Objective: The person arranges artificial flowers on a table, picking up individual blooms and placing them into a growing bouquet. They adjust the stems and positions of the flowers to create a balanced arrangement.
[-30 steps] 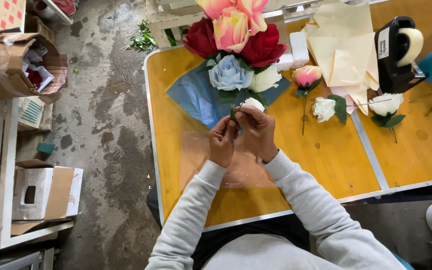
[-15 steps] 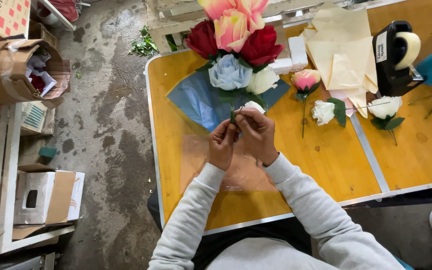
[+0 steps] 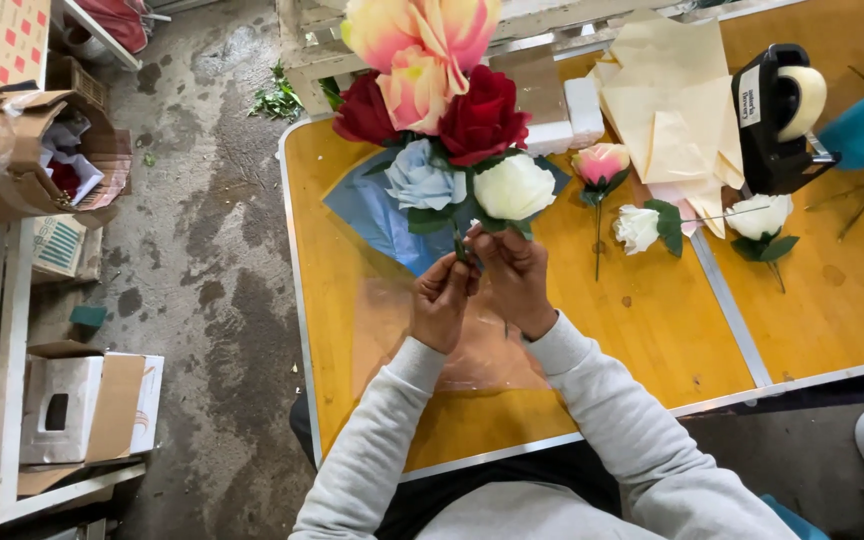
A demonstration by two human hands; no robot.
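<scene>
Head view shows the left hand (image 3: 442, 300) and right hand (image 3: 514, 278) side by side over the wooden table (image 3: 652, 340), both pinching the stems of an artificial bouquet (image 3: 442, 110) held upright above blue wrapping paper (image 3: 382, 215). Loose single roses (image 3: 638, 228) lie to the right near a black tape dispenser (image 3: 777, 115). Left on the floor, an open cardboard box (image 3: 27, 155) holds crumpled paper.

The one camera sits on my head and looks straight down, close over my hands (image 3: 482, 285) and the yellow table (image 3: 652, 330), with the floor (image 3: 202, 270) at the left.
</scene>
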